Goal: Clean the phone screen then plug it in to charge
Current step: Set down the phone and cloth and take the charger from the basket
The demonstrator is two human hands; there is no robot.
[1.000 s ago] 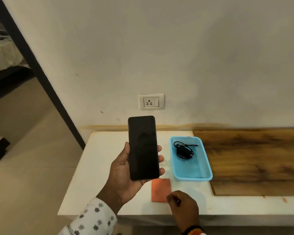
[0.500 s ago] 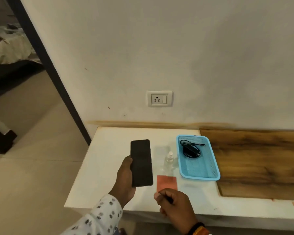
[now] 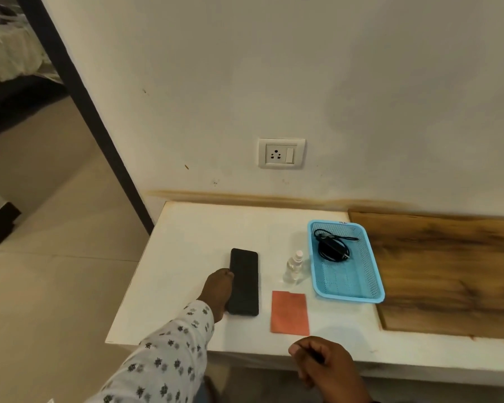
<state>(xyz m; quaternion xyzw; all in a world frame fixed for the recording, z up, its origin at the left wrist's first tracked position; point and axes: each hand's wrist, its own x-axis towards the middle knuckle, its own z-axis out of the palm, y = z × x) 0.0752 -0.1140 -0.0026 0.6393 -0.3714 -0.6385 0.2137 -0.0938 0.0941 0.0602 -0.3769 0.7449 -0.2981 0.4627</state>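
Note:
The black phone [image 3: 244,282] lies screen up on the white tabletop [image 3: 186,257], with my left hand [image 3: 217,289] gripping its left edge. An orange cleaning cloth [image 3: 289,312] lies flat just right of the phone. A small clear spray bottle [image 3: 293,266] stands upright behind the cloth. The black charger with its coiled cable [image 3: 332,248] rests in the blue plastic basket [image 3: 349,289]. A white wall socket with a switch [image 3: 281,153] sits above the table. My right hand [image 3: 323,363] hovers at the table's front edge, fingers curled, holding nothing.
A wooden board [image 3: 448,271] covers the right part of the table, next to the basket. A dark door frame [image 3: 79,91] runs down the left, with tiled floor [image 3: 50,242] beyond the table's left edge.
My left hand has lowered the phone from upright in the air down flat onto the table. My right hand has drawn back from the cloth to the front edge.

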